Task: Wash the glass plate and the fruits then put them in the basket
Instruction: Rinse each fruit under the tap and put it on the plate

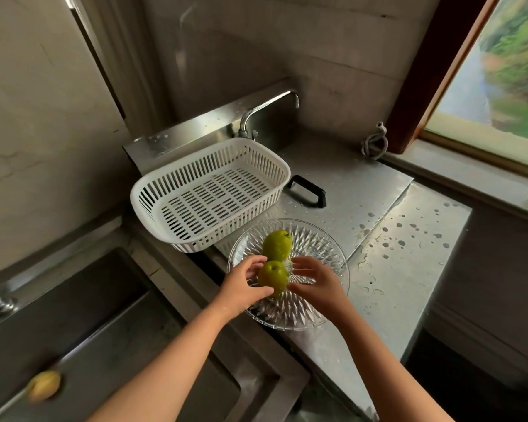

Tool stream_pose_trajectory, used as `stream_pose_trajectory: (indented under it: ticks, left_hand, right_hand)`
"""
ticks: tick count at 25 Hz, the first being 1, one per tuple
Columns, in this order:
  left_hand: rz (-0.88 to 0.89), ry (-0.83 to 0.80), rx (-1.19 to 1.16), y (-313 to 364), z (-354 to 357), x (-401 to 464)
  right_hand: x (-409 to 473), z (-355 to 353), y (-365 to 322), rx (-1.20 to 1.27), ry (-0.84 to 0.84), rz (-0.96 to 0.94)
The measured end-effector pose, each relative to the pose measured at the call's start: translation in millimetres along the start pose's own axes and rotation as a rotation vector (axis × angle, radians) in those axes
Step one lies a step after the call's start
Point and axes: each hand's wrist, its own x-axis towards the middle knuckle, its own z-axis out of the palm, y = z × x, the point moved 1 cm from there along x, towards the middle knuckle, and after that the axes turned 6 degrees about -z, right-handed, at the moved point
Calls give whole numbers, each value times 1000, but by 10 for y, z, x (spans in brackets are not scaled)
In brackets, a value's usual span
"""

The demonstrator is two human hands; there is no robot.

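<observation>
A cut-glass plate (323, 239) rests on the wet steel counter. Two green fruits are on or just over it: the far fruit (277, 245) lies near the plate's middle, and the near fruit (272, 277) sits between my hands. My left hand (244, 287) grips the near fruit from the left, thumb beneath it. My right hand (314, 280) touches its right side with fingers spread. The white slotted basket (209, 190) stands empty just beyond the plate, tilted against the back ledge.
A steel tap (267, 112) rises behind the basket. A black handle (307, 190) lies on a steel cover plate to the right. The sink (83, 330) at lower left holds a yellowish object (43, 389). A window (500, 71) is at right.
</observation>
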Motion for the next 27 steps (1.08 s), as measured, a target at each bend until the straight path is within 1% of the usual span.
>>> stream_pose_trajectory:
  ticks: [2,4,6,8,12,14,19,22,24,25,27]
  left_hand:
    - [0,-6,-25,50,-58,-31]
    - [5,11,-97,112,-191,-108]
    - [-4,42,-177,134,-372,-246]
    - [-28,98,-226,93,-556,-429]
    - [-76,317,-272,-184,-1068,-878]
    - [-117,441,-322,-431,-1395,-1138]
    - [-256,663,-423,-1229,-2099,-1773]
    - [-369,770,-423,-1871,-2426,-2004]
    - [-458,838,-413,-2447,-2573,-2018]
    - [-507,862,-405,-2761,-2625,-2000]
    - [-588,904,-422,-3157,-2688,-1970]
  right_hand:
    - [-8,-42,-98,9,25,-24]
    - [8,-35,-271,43,38,-62]
    - [56,62,-478,71,1,-86]
    - [119,253,-671,67,-83,-107]
    - [223,992,-977,-9,-323,-146]
    - [222,1506,-1092,-62,-443,-158]
    - [119,2803,-1178,-159,-686,-168]
    - [107,3578,-1000,-211,-787,-146]
    - [144,4122,-675,-227,-862,-120]
    - [163,4378,-480,-239,-886,-105]
    - [209,4700,-217,-280,-892,-83]
